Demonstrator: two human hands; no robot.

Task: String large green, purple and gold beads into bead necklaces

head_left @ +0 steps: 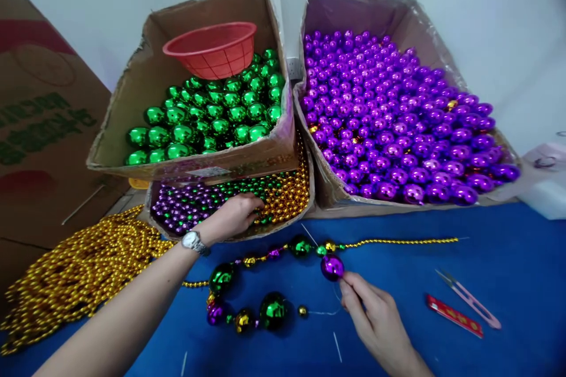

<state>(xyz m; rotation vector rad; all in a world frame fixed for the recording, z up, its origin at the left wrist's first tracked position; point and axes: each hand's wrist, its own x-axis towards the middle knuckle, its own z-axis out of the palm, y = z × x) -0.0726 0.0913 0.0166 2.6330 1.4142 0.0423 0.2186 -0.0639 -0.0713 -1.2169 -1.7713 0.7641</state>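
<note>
My left hand (236, 215), with a watch (194, 241) at its wrist, reaches into a low box of small beads (188, 203) in purple, green and gold. Its fingers are closed among the beads; whatever they hold is hidden. My right hand (375, 312) pinches a large shiny purple bead (332, 267) above the blue table. A thin white needle-like stick (309, 234) shows just above that bead. Near it lies a bead garland with a big green ball (273, 310), a gold ball (243, 321) and a strand of small gold beads (402, 241). A small gold bead (302, 310) sits on a thread.
Cardboard boxes of green balls (214, 112) and purple balls (380, 112) stand behind; a red basket (212, 50) rests in the green one. Gold bead strands (84, 277) are heaped at left. Pink thread snips (475, 303) and a red packet (455, 316) lie at right.
</note>
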